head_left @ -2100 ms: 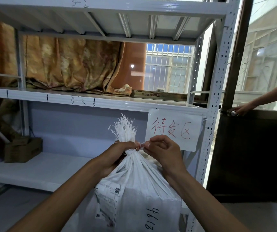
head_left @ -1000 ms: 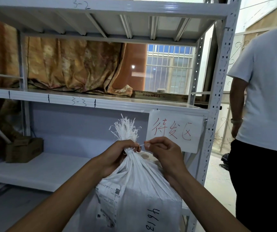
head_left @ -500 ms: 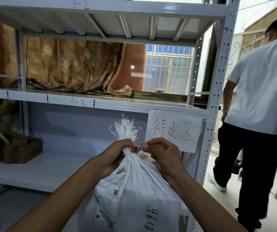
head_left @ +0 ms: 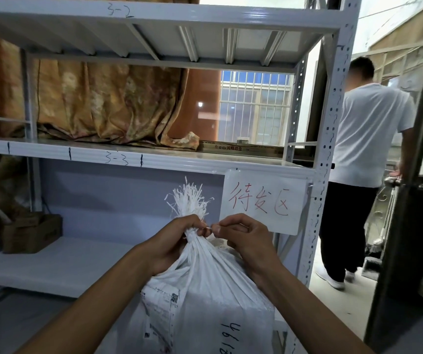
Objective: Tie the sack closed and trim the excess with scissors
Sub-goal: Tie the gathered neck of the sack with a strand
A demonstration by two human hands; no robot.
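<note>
A: Where is the sack, and who has it?

B: The white sack (head_left: pixel 205 290) stands right below the camera, against the front of the shelving rack (head_left: pixel 179 163). Its long axis is upright and its neck is bunched at the top. The left hand (head_left: pixel 172 241) is curled round that neck from the left. The right hand (head_left: pixel 243 238) meets it from the right, thumb and forefinger pinched on a thin white tie (head_left: pixel 208 227) that spans the short gap between the two hands.

A: So which way does the tightening go?

B: I'd say sideways, across the sack's axis. The tie leaves the neck to the right, so the right hand would pull while the left steadies. Both hands are equally near.

A: And the excess?

B: The frayed tuft (head_left: pixel 188 200) fans straight up just above the left hand. A cut would run across it, close over the knuckles, and that's the risk. No scissors are in view.

A: Anything in the way?

B: A paper sign (head_left: pixel 264 200) with red writing hangs just behind the right hand. Farther left, a cardboard box (head_left: pixel 31 232) sits on the lower shelf, and a curtain (head_left: pixel 103 103) drapes behind the upper one. At the right, another person (head_left: pixel 366 129) in a white shirt stands by the open door (head_left: pixel 404 251), well apart.
</note>
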